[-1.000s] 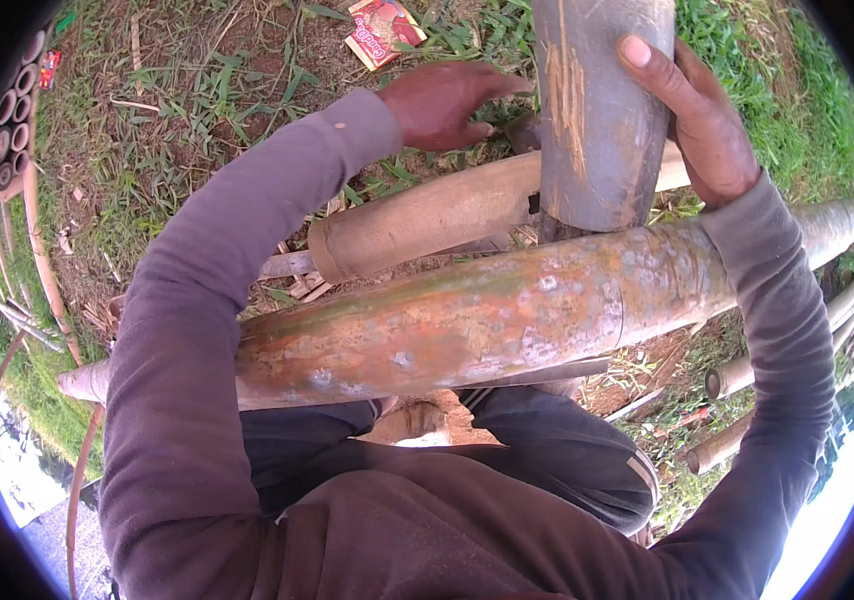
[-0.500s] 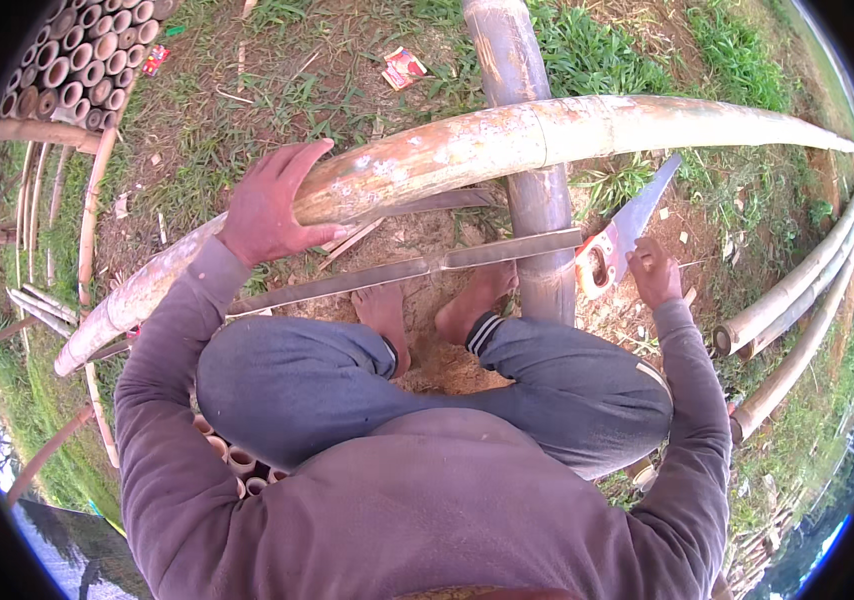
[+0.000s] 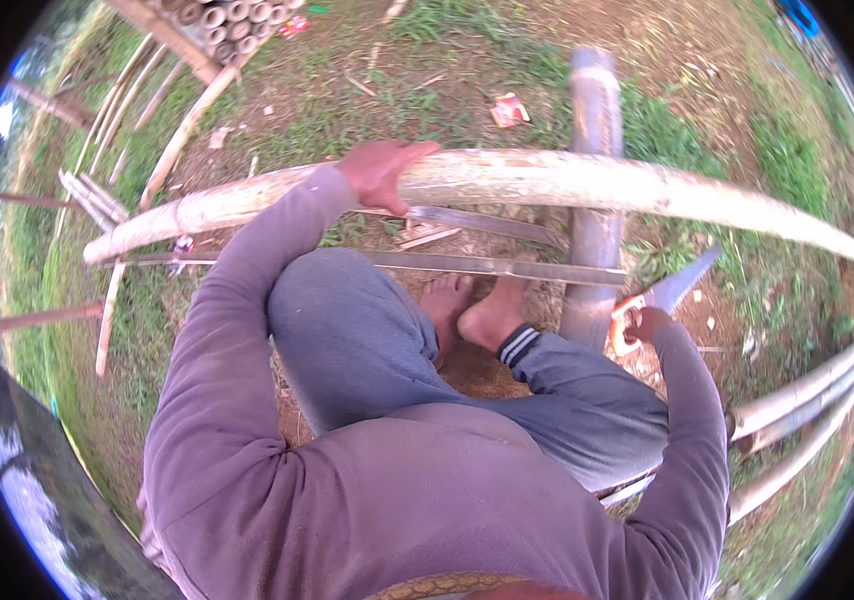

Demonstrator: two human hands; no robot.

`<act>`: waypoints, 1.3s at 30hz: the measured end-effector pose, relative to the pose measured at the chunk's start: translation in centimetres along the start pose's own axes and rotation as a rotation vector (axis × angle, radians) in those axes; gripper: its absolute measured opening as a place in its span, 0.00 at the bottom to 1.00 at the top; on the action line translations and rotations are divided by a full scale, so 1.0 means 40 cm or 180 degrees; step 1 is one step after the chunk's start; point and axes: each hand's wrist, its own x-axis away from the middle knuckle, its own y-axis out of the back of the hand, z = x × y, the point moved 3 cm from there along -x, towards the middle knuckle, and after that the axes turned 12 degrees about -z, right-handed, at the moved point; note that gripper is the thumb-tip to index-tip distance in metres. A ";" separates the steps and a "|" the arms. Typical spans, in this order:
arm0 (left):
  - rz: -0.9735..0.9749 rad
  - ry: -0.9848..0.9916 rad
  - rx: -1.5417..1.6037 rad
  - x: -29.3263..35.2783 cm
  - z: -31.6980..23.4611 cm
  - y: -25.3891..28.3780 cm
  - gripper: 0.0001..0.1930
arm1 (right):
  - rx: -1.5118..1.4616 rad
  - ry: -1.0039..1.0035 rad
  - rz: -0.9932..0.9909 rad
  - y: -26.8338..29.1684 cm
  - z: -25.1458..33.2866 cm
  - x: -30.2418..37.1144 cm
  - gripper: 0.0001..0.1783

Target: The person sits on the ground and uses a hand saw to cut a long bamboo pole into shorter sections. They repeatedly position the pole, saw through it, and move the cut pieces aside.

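A long pale bamboo pole [image 3: 547, 178] lies crosswise in front of me. My left hand [image 3: 379, 172] is closed over it left of the middle, fingers on its far side and thumb on the near side. To the right, a hand saw [image 3: 685, 280] with an orange and white handle has its blade pointing away and to the right. My right hand [image 3: 649, 324] is closed on the saw's handle; its fingers are partly hidden. Beneath the pale pole runs a thicker grey bamboo log [image 3: 594, 115], pointing away from me.
Narrow bamboo strips [image 3: 427, 262] lie across the front of my bare feet, over the log. Several bamboo poles [image 3: 797, 395] rest at the right. Cut bamboo tubes [image 3: 237, 15] are stacked at the far left, near thin rails [image 3: 187, 135]. A red wrapper [image 3: 510, 110] lies on the grass.
My right hand has moved from beside the saw onto its handle. My left hand remains on the pole. The whole view has shifted and turned somewhat.
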 end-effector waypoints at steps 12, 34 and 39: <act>0.0626 0.0532 0.0005 -0.016 -0.046 0.016 0.54 | -0.0450 0.0423 -0.1143 -0.286 -0.163 -0.088 0.17; 0.0085 0.1000 -0.0811 -0.027 -0.133 -0.009 0.58 | -0.5048 -0.1042 -0.5709 0.069 0.188 0.586 0.13; -0.0015 0.0963 -0.0885 0.075 -0.031 -0.002 0.58 | -0.4550 -0.0896 -0.5935 0.070 0.257 0.653 0.15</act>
